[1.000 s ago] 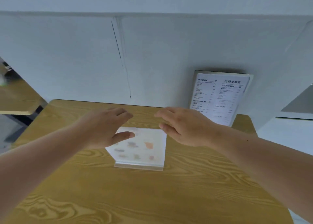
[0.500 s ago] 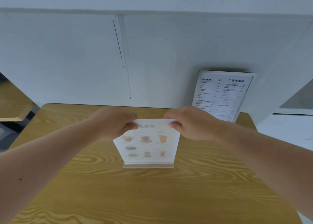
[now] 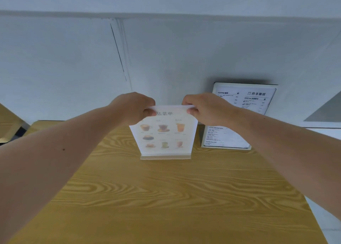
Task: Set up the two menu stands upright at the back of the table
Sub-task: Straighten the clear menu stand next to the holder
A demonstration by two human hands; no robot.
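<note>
The left hand (image 3: 134,107) and right hand (image 3: 204,106) each pinch a top corner of the clear plastic menu stand with drink pictures (image 3: 165,134). It stands upright near the back edge of the yellow wooden desk (image 3: 166,197). The white text menu stand (image 3: 238,118) stands upright at the back right corner, against the wall.

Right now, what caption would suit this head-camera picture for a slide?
Both hands, left and right, pinch the picture menu stand's top corners on the wooden table, beside the text menu stand against the wall.
</note>
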